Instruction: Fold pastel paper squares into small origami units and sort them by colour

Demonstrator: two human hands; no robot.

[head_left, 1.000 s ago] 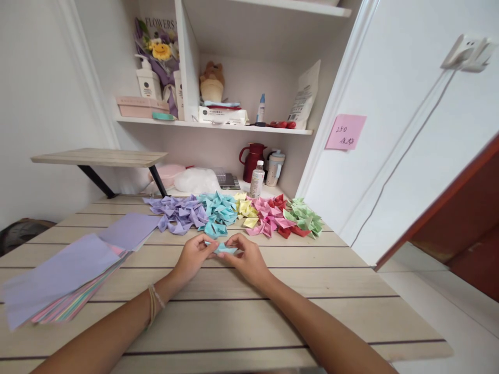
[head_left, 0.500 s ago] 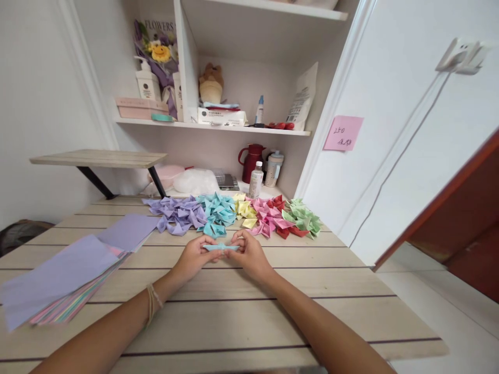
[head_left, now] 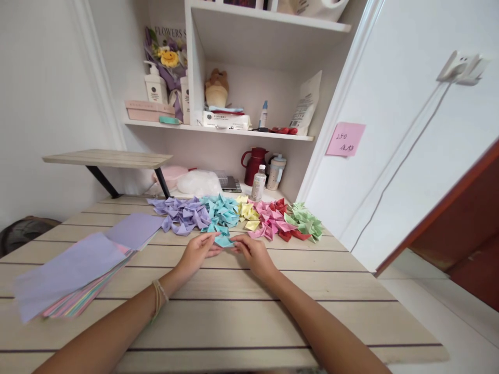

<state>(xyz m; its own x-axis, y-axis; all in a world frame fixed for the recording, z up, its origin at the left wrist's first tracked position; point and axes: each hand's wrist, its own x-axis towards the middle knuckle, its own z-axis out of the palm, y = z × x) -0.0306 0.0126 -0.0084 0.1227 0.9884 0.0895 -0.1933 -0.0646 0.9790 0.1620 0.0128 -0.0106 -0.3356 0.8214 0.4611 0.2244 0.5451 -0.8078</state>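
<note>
One blue paper boat (head_left: 223, 241), between grips (head_left: 196, 252) (head_left: 253, 254)

A slatted table (head_left: 234, 322) bears folded papers (head_left: 224, 210) and coloured sheets (head_left: 70, 272).

One head-worn view, forward and down across the table

A single camera looks out from the person's own head, facing forward and tipped down over the wooden table (head_left: 218, 322). Both forearms run in from the bottom edge, so the left hand (head_left: 197, 254) and right hand (head_left: 253, 254) fall near mid-width, a little below centre. The tabletop is closest and fills the lower half; the white shelf unit (head_left: 189, 67) stands farther back, nearly face-on, cut off at the top. The wide view also takes in bare wall (head_left: 42, 93) at left and a wall socket (head_left: 454, 66) at upper right.
</note>
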